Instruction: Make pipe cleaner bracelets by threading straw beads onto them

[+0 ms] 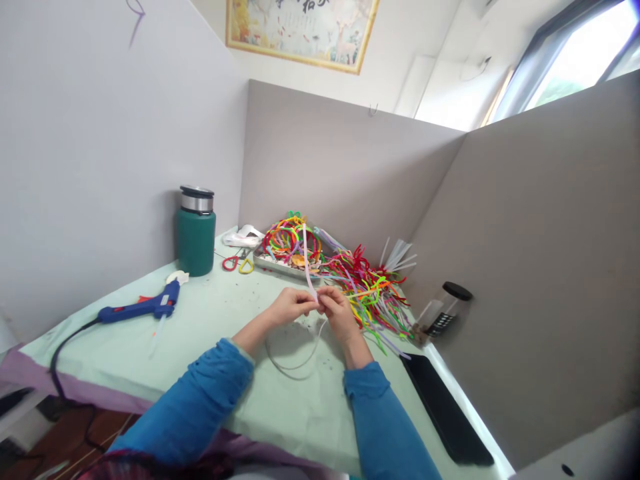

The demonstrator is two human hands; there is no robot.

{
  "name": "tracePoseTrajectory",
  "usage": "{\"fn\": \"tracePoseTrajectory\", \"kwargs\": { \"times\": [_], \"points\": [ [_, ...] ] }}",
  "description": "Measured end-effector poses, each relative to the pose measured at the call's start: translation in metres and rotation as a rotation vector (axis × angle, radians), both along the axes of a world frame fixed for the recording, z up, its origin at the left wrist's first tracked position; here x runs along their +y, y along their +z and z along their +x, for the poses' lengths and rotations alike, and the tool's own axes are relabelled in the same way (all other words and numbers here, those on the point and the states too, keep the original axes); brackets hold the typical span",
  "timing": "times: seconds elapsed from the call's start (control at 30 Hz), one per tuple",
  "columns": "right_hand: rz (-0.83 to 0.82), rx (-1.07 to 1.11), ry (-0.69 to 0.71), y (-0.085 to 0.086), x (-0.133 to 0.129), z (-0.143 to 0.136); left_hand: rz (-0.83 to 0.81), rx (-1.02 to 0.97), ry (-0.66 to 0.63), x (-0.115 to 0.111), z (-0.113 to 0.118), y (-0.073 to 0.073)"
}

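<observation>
Pale-green tabletop, 3 grey partitions, framed picture, window, left hand and right hand pinching pink pipe cleaner

Brightly lit by daylight from window at upper right, glaring white. Softly shadowed beside green flask and on worktop. Stretched toward edges, softened in fine detail.

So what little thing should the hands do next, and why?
Maybe the left hand should pinch the pale pink strip steady while the right hand bends its tall end over. The fingers of both hands come together at its low end, and the rest sticks up free, only gently curved.
</observation>
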State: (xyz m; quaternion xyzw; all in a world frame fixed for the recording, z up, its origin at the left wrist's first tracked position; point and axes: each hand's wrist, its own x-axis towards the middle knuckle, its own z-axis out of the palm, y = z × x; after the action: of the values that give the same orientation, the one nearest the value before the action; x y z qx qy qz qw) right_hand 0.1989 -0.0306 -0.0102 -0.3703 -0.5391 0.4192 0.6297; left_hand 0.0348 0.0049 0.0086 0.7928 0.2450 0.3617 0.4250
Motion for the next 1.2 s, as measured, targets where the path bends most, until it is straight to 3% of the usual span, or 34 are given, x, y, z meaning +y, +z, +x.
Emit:
{"fn": "tracePoseTrajectory", "kwargs": {
  "times": [0.23, 0.6, 0.83, 1.0, 1.2],
  "points": [
    [0.041, -0.160, 0.034, 0.002, -0.003, -0.002, -0.050, -0.018, -0.031, 0.000, -0.002, 0.002],
    [0.281, -0.310, -0.160, 0.005, 0.002, -0.001, -0.121, -0.163, 0.039, 0.005, 0.001, 0.000],
    [0.195, -0.314, -0.201, 0.000, 0.003, -0.007, -0.050, -0.212, 0.128, 0.006, -0.004, 0.003],
    [0.311, -0.418, -0.346, -0.003, 0.003, -0.009, -0.066, -0.297, 0.171, 0.006, -0.004, 0.006],
    [0.380, -0.494, -0.319, -0.002, 0.000, -0.011, -0.096, -0.324, 0.149, 0.010, -0.003, 0.003]
  ]
}}
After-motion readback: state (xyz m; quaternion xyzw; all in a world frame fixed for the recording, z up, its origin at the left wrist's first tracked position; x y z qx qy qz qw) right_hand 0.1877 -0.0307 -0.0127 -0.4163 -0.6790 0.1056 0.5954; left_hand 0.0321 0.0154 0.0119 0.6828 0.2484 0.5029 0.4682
